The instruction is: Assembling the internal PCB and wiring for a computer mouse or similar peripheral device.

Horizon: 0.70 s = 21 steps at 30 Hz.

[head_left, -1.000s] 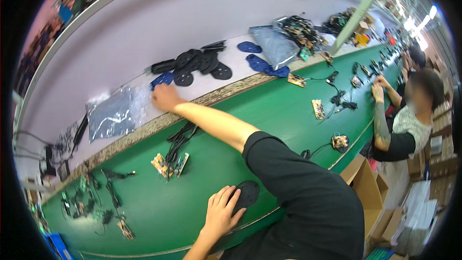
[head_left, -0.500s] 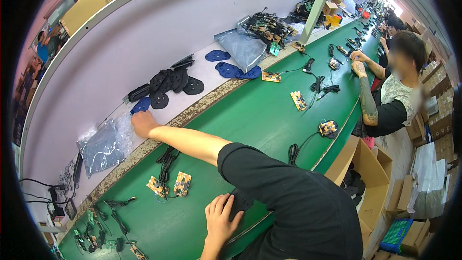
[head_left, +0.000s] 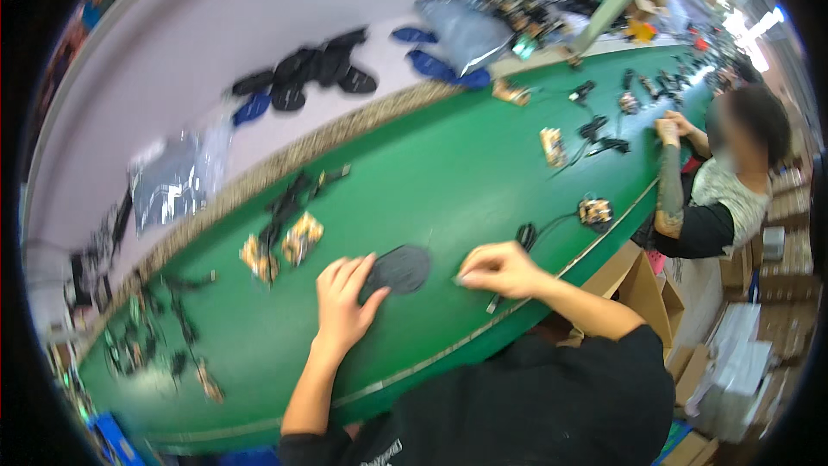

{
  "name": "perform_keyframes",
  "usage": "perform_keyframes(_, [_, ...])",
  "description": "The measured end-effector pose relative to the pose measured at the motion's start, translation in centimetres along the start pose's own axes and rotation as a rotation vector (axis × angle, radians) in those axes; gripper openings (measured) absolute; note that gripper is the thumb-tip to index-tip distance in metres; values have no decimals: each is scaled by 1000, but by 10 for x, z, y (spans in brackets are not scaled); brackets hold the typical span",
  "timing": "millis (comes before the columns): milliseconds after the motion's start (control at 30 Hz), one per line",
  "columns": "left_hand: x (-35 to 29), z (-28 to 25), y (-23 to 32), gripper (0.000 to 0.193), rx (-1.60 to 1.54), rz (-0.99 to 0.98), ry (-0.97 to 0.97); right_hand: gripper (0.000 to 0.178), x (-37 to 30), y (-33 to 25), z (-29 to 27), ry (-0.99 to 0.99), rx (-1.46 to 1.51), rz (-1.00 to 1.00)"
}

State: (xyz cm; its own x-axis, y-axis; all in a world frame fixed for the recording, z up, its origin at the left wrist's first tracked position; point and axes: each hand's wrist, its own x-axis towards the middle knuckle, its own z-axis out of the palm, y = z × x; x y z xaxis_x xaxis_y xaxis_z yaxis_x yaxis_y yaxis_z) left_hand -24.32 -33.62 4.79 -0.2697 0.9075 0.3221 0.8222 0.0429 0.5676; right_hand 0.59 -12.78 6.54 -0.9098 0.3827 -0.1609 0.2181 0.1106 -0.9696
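A black oval plate (head_left: 405, 268) lies on the green table in front of me. My left hand (head_left: 343, 298) grips its left edge, with the thumb at the near side and the fingers along the far side. To the right of the plate, my right hand (head_left: 504, 270) hovers apart from it, thumb and fingers pinched together. A small thing seems to show at the fingertips, too small and blurred to name. Beyond my left hand lie two orange circuit boards, one (head_left: 303, 238) beside the other (head_left: 259, 259), with a black cable bundle (head_left: 280, 207).
Along the back shelf (head_left: 345, 116) are black oval plates (head_left: 323, 65), blue ones (head_left: 444, 67) and plastic bags (head_left: 177, 181). Boards with cables (head_left: 142, 336) lie at the left end. A co-worker (head_left: 733, 181) sits at the right, near an open cardboard box (head_left: 647, 293).
My right hand has come back from the blue plate on the shelf to the table, now pinched. My left hand and the black plate have shifted up and left in view. The view has turned.
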Motion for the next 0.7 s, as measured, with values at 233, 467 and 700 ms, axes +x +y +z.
perform_keyframes(233, [18, 32, 38, 76, -82, -47, -8, 10, 13, -11, -52, 364, -407, -308])
perform_keyframes(467, [9, 41, 40, 76, -74, -27, -13, 11, 36, 1, 10, 143, -645, -462])
perform_keyframes(700, [9, 40, 46, 73, -5, 4, 0, 11, 34, 2, 13, 142, -680, -459])
